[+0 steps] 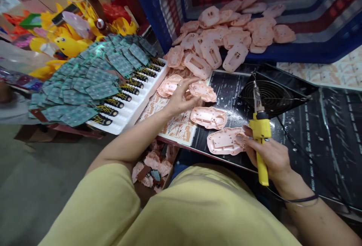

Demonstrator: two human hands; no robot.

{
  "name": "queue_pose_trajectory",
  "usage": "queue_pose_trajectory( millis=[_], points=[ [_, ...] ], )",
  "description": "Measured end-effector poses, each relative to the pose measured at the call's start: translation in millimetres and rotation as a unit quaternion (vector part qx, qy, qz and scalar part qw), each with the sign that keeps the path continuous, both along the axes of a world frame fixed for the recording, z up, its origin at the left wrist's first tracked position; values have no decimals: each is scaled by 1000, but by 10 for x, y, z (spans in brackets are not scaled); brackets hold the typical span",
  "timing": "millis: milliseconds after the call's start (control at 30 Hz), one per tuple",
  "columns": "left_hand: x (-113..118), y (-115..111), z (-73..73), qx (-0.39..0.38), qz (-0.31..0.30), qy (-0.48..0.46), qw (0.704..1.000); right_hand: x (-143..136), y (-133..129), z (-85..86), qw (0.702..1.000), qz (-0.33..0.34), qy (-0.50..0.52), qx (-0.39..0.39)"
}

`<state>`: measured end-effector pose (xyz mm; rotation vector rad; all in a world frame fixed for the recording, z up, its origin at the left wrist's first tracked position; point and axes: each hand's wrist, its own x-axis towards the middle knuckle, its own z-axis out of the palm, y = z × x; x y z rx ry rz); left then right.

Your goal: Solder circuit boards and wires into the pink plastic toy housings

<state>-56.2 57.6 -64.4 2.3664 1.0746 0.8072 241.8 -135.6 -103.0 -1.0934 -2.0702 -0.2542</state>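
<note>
At the far left, bright yellow plastic toy parts (70,46) lie piled among coloured wrappings. Beside them, flat green circuit boards (98,69) overlap in a broad heap, reaching onto a ribbed white foam tray (127,118). Small round black parts with yellow-and-black wires (124,97) sit in a row along the tray. Below the desk (333,133), pale pink moulded plastic pieces (152,159) lie jumbled together.

The left hand (181,99) reaches over the desk, its grip apart with fingers spread, between an upper-left pale pink plastic shell (169,86) and a second pink shell (202,91). Whether the fingertips touch the second shell, I cannot tell. Nearer the person lie a third pink shell (208,118) and, nearest, a fourth pink shell (226,140), both hollow side up.

Behind, more pink shells (212,38) are heaped in and at the opening of a blue plastic basket (283,55). A black device with a round wire grille (264,93) stands right of these shells. The right hand (273,157) has its grip clamped around a yellow pistol-shaped tool with a metal tip (260,133), tip pointing away from the person, its fingertips at the fourth shell's right end.
</note>
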Motion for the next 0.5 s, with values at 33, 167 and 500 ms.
queue_pose_trajectory(
  millis=[33, 167, 500],
  points=[
    [16, -27, -56, -10, -6, 27, 1000, -6, 0, 8, 1000, 3, 0, -4],
    [24, -129, -37, 38, 27, 189, 981, -40, 18, 71, 1000, 17, -9, -9],
    [243, -300, -103, 75, -116, 256, 957, -63, 25, 144, 993, 89, -21, -76]
  ],
)
